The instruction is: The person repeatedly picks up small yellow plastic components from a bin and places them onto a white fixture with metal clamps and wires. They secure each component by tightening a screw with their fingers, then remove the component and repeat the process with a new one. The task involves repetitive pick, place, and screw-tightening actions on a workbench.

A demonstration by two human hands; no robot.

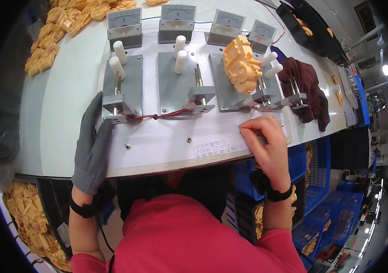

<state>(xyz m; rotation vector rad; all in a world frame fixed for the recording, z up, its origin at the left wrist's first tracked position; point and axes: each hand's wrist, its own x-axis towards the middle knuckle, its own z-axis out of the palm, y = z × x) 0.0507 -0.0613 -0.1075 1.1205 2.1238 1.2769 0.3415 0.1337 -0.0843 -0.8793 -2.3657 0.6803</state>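
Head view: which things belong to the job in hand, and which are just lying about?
Apparently in use:
- gray fixtures
- orange part on one
- dial meters

Apparently just lying about:
- maroon fabric
- loose orange pieces beyond it

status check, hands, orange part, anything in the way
Gloved left hand at left edge of white board; bare right hand near its front. Orange part on third grey fixture from left. Dark cloth beside rightmost fixture, nothing plainly blocking.

Pinkish-red short-sleeved shirt (pixel 180 236), black wristbands (pixel 279 194), gray left glove (pixel 89 157)
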